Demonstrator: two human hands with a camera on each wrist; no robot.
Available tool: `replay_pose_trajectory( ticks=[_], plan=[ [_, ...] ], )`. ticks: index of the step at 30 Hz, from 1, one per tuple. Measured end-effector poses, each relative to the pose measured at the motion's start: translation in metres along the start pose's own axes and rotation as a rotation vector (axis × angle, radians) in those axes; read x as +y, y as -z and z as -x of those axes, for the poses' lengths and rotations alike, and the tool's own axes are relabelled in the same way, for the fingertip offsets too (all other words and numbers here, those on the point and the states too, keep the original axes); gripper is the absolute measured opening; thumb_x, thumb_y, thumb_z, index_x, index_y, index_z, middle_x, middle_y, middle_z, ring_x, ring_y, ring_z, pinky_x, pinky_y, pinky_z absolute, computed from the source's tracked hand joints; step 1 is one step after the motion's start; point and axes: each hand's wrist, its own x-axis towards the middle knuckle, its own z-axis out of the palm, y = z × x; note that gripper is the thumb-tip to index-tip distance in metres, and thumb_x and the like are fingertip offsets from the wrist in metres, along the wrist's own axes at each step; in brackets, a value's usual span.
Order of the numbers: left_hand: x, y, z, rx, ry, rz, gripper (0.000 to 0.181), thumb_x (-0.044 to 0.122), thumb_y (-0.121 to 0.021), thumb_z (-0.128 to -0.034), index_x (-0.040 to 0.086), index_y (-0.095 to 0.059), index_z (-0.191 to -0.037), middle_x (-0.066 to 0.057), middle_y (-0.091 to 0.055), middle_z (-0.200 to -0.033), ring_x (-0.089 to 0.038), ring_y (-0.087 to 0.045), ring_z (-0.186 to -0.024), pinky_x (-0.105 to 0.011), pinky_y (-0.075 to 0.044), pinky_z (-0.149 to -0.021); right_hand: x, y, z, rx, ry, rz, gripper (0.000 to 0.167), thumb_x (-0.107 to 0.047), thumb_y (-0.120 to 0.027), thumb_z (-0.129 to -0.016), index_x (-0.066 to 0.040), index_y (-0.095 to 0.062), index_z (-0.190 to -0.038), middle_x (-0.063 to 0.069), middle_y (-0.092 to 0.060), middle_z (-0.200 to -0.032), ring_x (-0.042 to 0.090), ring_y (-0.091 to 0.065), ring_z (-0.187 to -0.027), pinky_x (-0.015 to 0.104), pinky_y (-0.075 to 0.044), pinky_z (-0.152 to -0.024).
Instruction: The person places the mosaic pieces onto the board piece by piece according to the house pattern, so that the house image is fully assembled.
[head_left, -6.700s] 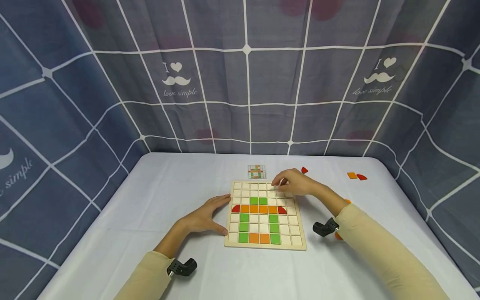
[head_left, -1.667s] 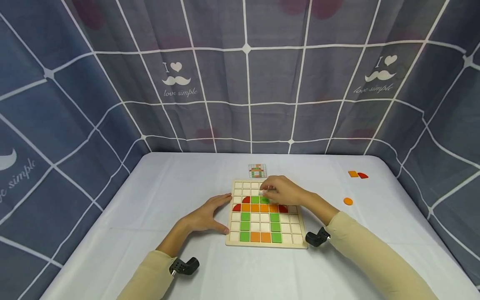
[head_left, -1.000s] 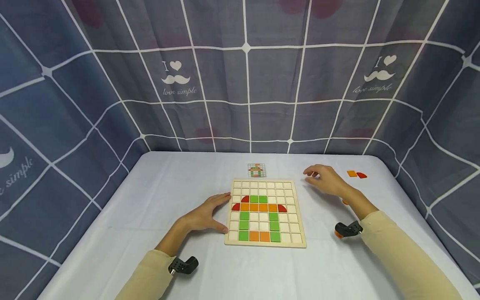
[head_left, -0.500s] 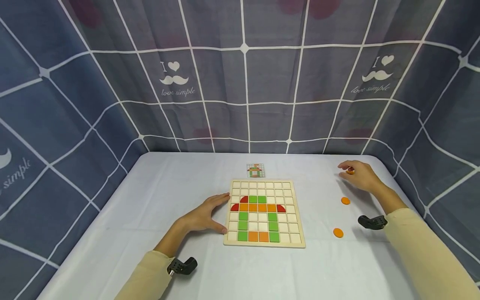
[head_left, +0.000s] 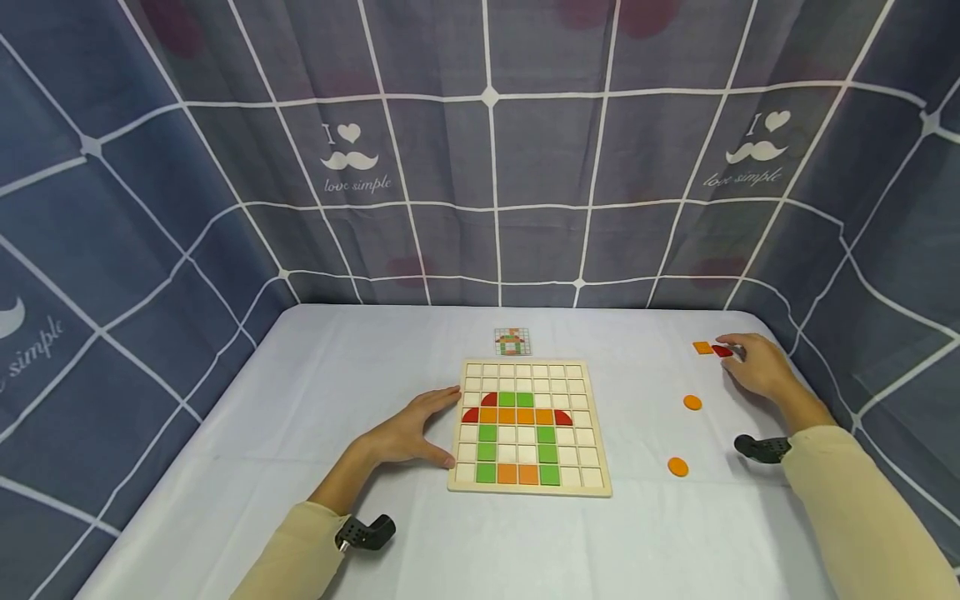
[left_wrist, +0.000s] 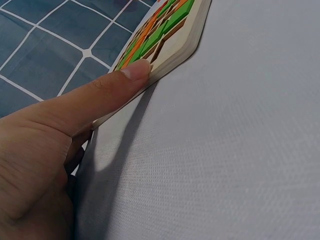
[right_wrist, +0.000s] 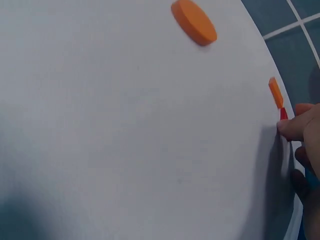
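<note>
My left hand (head_left: 408, 431) rests at the left edge of a wooden grid board (head_left: 592, 457), thumb and fingers spread and touching its rim. In the left wrist view the thumb (left_wrist: 95, 97) lies against the board's edge (left_wrist: 185, 52). Red quarter-circles, green squares and orange squares fill part of the grid. At the back right, my right hand (head_left: 761, 367) pinches a red quarter-circle piece (head_left: 721, 351) between thumb and finger, low at the table. Right beside that piece lies an orange square (head_left: 702, 347); the right wrist view also shows the red piece (right_wrist: 284, 114), partly hidden by the fingers.
Two orange discs, a farther disc (head_left: 692, 402) and a nearer disc (head_left: 678, 467), lie right of the board. A small pattern card (head_left: 512, 342) lies behind it. A dark checked curtain (head_left: 540, 167) surrounds the white table (head_left: 360, 358) at the back and sides.
A red quarter-circle now sits left of the upper green squares, and the loose one behind the board is gone. My right hand has left the board for the back right. The left hand stays put.
</note>
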Motion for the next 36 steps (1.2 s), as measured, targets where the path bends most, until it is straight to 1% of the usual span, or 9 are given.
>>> replay_pose_trajectory(
  ticks=[4, 8, 11, 14, 20, 25, 30, 33, 36],
  plan=[
    [0.0, 0.0, 0.0, 0.002, 0.004, -0.002, 0.114, 0.038, -0.096, -0.0713, 0.011, -0.034, -0.163, -0.002, -0.026, -0.169, -0.031, -0.017, -0.155, -0.057, -0.017, -0.122, 0.004, -0.001, 0.0, -0.062, -0.03, 0.017, 0.049, -0.007, -0.057, -0.101, 0.013, -0.046, -0.144, 0.041, -0.047, -0.129, 0.057, -0.044, -0.12, 0.074, -0.032, -0.104],
    [0.0, 0.0, 0.0, 0.006, 0.008, -0.003, 0.114, 0.037, -0.096, -0.0712, 0.012, -0.034, -0.163, -0.001, -0.026, -0.169, -0.03, -0.017, -0.155, -0.056, -0.017, -0.122, 0.005, -0.004, -0.003, -0.087, -0.027, 0.05, 0.048, -0.007, -0.055, -0.103, 0.013, -0.045, -0.145, 0.04, -0.045, -0.13, 0.058, -0.043, -0.121, 0.073, -0.032, -0.105],
    [0.0, 0.0, 0.0, 0.007, 0.006, -0.007, 0.113, 0.037, -0.096, -0.0715, 0.012, -0.034, -0.163, -0.001, -0.026, -0.169, -0.03, -0.017, -0.155, -0.056, -0.017, -0.122, 0.004, -0.005, -0.004, -0.073, -0.009, 0.066, 0.041, -0.005, -0.054, -0.102, 0.013, -0.051, -0.14, 0.039, -0.047, -0.126, 0.057, -0.045, -0.119, 0.072, -0.033, -0.104],
    [0.001, 0.0, 0.0, 0.006, 0.006, -0.007, 0.113, 0.037, -0.096, -0.0716, 0.012, -0.034, -0.163, -0.001, -0.026, -0.169, -0.03, -0.016, -0.155, -0.056, -0.017, -0.122, 0.004, -0.005, -0.005, -0.047, 0.0, 0.058, 0.034, -0.003, -0.055, -0.102, 0.013, -0.055, -0.132, 0.038, -0.049, -0.121, 0.055, -0.047, -0.114, 0.071, -0.035, -0.101],
    [0.0, 0.0, 0.0, 0.005, 0.007, -0.002, 0.113, 0.037, -0.096, -0.0716, 0.011, -0.034, -0.163, -0.001, -0.025, -0.169, -0.03, -0.016, -0.155, -0.057, -0.017, -0.122, 0.001, -0.006, -0.003, -0.013, 0.002, 0.041, 0.026, -0.002, -0.057, -0.102, 0.016, -0.056, -0.12, 0.034, -0.052, -0.11, 0.049, -0.051, -0.102, 0.067, -0.041, -0.095],
    [0.001, -0.001, 0.0, 0.0, 0.002, 0.006, 0.113, 0.037, -0.096, -0.0718, 0.011, -0.033, -0.163, -0.001, -0.025, -0.169, -0.03, -0.015, -0.155, -0.057, -0.016, -0.122, -0.001, -0.005, -0.002, 0.015, 0.013, 0.015, 0.027, -0.002, -0.059, -0.102, 0.018, -0.055, -0.119, 0.033, -0.056, -0.106, 0.046, -0.054, -0.098, 0.066, -0.043, -0.092],
    [0.0, -0.001, 0.0, 0.0, 0.002, 0.003, 0.114, 0.037, -0.096, -0.0717, 0.011, -0.033, -0.163, -0.001, -0.025, -0.169, -0.03, -0.016, -0.155, -0.056, -0.016, -0.122, -0.009, 0.001, -0.002, 0.039, 0.038, -0.006, 0.03, -0.003, -0.064, -0.101, 0.018, -0.055, -0.12, 0.031, -0.059, -0.105, 0.044, -0.055, -0.094, 0.063, -0.045, -0.088],
    [0.0, -0.001, 0.0, 0.001, 0.003, -0.001, 0.114, 0.037, -0.096, -0.0717, 0.011, -0.033, -0.163, -0.001, -0.025, -0.169, -0.03, -0.016, -0.155, -0.056, -0.017, -0.122, -0.019, 0.004, -0.003, 0.028, 0.083, 0.003, 0.03, -0.003, -0.065, -0.1, 0.017, -0.057, -0.12, 0.029, -0.061, -0.105, 0.042, -0.056, -0.093, 0.06, -0.047, -0.084],
    [0.0, -0.001, 0.0, 0.002, 0.001, 0.001, 0.114, 0.037, -0.096, -0.0715, 0.011, -0.033, -0.163, -0.002, -0.025, -0.169, -0.03, -0.016, -0.155, -0.056, -0.017, -0.122, -0.034, 0.004, -0.005, -0.001, 0.143, 0.013, 0.029, -0.005, -0.066, -0.1, 0.016, -0.059, -0.119, 0.027, -0.063, -0.103, 0.04, -0.057, -0.092, 0.058, -0.048, -0.082]
  ],
)
